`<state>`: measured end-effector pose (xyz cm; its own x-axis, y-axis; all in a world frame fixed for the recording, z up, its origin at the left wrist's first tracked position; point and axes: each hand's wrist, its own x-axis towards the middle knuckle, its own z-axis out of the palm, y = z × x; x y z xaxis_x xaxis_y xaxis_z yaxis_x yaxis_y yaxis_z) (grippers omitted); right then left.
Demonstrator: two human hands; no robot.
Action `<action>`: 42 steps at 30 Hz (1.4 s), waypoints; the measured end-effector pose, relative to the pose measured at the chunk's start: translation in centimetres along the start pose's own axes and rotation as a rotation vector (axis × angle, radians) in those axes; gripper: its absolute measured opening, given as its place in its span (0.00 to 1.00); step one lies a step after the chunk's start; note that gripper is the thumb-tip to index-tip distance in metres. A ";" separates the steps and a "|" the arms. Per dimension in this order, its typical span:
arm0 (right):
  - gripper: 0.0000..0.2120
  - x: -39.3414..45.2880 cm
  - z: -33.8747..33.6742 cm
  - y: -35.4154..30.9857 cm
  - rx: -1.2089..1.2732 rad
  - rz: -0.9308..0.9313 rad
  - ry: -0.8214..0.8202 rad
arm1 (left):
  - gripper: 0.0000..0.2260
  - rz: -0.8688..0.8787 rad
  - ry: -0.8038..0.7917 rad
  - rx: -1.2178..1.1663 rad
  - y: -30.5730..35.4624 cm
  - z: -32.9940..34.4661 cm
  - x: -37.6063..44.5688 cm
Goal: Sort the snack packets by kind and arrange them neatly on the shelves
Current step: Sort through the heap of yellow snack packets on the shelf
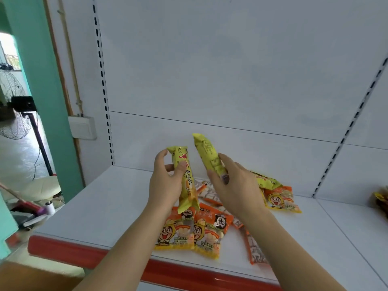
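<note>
We are gathering the long yellow packets out of the mixed pile, so by our reading the sorting step is under way and the neat arranging has not begun. Our left hand is gripping one yellow packet with the fingers curled round its middle, holding it nearly upright above the shelf. Our right hand is gripping a second yellow packet by its lower part, the top leaning away to the left. The two packets are near each other but not touching.

Next, we judge, the pair is calling for a bare stretch of shelf, well apart from the pile, where both can lie side by side facing the same way; a third yellow packet is lying just behind the right hand and belongs with them.

Counting what is showing: three long yellow packets, two in hand and one lying down. Three orange and yellow cartoon packets, two touching side by side near the red front edge and one further right. Slim orange and white packets are lying partly hidden under our arms; we are seeing at least three, but cannot tell the full number. More packets are sitting at the far right, too cut off to count.
</note>
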<state>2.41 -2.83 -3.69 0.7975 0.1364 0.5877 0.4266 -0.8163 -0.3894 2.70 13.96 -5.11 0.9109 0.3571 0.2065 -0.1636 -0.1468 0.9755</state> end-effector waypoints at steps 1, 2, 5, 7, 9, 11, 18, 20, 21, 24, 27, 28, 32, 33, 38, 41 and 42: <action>0.25 -0.7 0.1 -0.8 0.032 -0.003 0.002 | 0.25 0.023 -0.008 0.013 0.3 0.7 -0.2; 0.26 -1.3 0.3 -1.4 0.046 -0.004 0.004 | 0.25 0.034 -0.026 0.014 0.5 1.5 -0.3; 0.24 -2.4 0.9 -1.9 0.089 -0.002 0.030 | 0.23 -0.002 -0.143 -0.092 1.1 3.5 -1.1; 0.19 -2.6 0.5 -1.6 0.117 -0.041 0.006 | 0.23 -0.024 -0.195 -0.172 1.1 4.4 -1.5; 0.16 -2.7 -0.1 -1.1 0.179 -0.061 -0.030 | 0.20 -0.041 -0.242 -0.206 1.1 4.9 -1.6; 0.16 -2.7 -0.7 -0.2 0.245 -0.050 -0.038 | 0.15 -0.050 -0.281 -0.222 1.0 5.3 -1.3; 0.23 0.1 -1.6 7.4 -0.205 0.186 -0.055 | 0.17 -0.058 -0.366 -0.213 1.5 6.0 -1.9; 0.29 1.4 -2.0 9.2 -0.384 0.230 -0.242 | 0.18 -0.049 -0.378 -0.195 1.4 5.8 -1.9; 0.31 1.9 -1.9 10.0 -0.453 0.225 -0.305 | 0.20 -0.046 -0.382 -0.188 1.4 5.7 -1.9; 0.30 2.9 -1.2 11.8 -0.572 0.192 -0.385 | 0.24 -0.022 -0.379 -0.179 1.0 5.4 -1.5; 0.26 3.5 -0.8 12.9 -0.666 0.159 -0.369 | 0.18 0.006 -0.363 -0.166 0.9 5.0 -1.2; 0.25 3.6 -1.0 13.1 -0.681 0.152 -0.362 | 0.16 -0.002 -0.364 -0.171 0.8 4.9 -1.3; 0.23 3.3 -2.1 13.3 -0.601 0.181 -0.314 | 0.15 -0.023 -0.347 -0.202 0.8 5.0 -1.5; 0.22 3.1 -2.7 13.0 -0.556 0.193 -0.266 | 0.15 -0.021 -0.348 -0.209 0.8 5.0 -1.5; 0.21 0.0 -6.1 8.5 -0.053 0.190 0.091 | 0.25 0.014 -0.395 -0.262 1.9 6.7 -2.2; 0.27 -2.9 -7.9 4.9 0.187 0.208 0.112 | 0.27 0.023 -0.451 -0.327 2.5 8.9 -3.3; 0.25 -3.8 -8.1 4.3 0.256 0.235 0.093 | 0.25 0.033 -0.481 -0.350 2.9 9.8 -3.8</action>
<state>-2.24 -11.45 -1.83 0.8493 -0.0994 0.5185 0.3387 -0.6508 -0.6795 2.46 3.14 -3.85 0.9592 -0.1129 0.2594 -0.2352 0.1913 0.9529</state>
